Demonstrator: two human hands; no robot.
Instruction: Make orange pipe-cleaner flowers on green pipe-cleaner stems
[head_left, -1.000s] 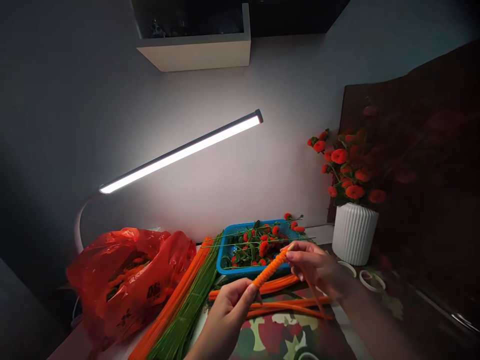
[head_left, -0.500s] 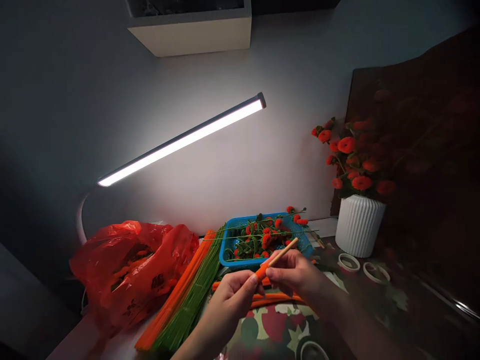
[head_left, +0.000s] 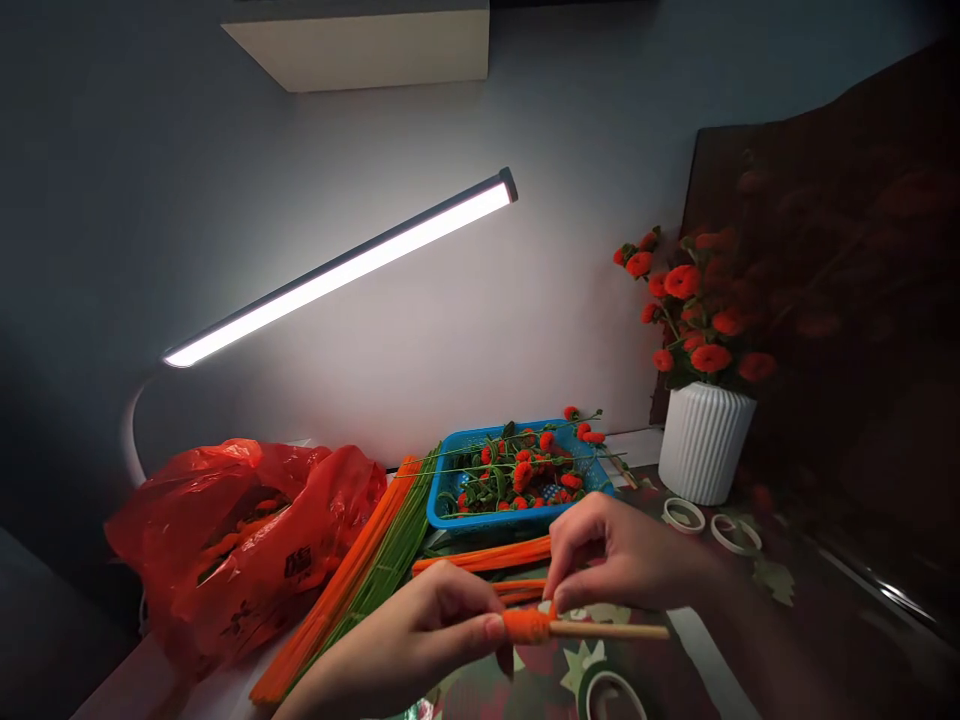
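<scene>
My left hand (head_left: 424,625) is closed around one end of a thin wooden stick (head_left: 615,631), held nearly level. Next to the thumb, an orange pipe cleaner (head_left: 526,626) is wound about the stick in a tight coil. Just above the coil's right end, my right hand (head_left: 626,560) pinches the pipe cleaner's loose end between thumb and fingers. The bare part of the stick points right, below that hand. Behind both hands lie loose orange pipe cleaners (head_left: 480,555), partly hidden by them.
A blue basket (head_left: 480,520) holds red pipe-cleaner flowers with green stems. To its left lie orange and green pipe-cleaner bundles (head_left: 375,570) and a red plastic bag (head_left: 247,540). At right stand a white vase (head_left: 705,445) and tape rolls (head_left: 684,516). A lamp (head_left: 345,270) shines above.
The stick has turned from slanting up to nearly level and come lower. My right hand has left the stick and now pinches the pipe cleaner's end. The view has shifted slightly.
</scene>
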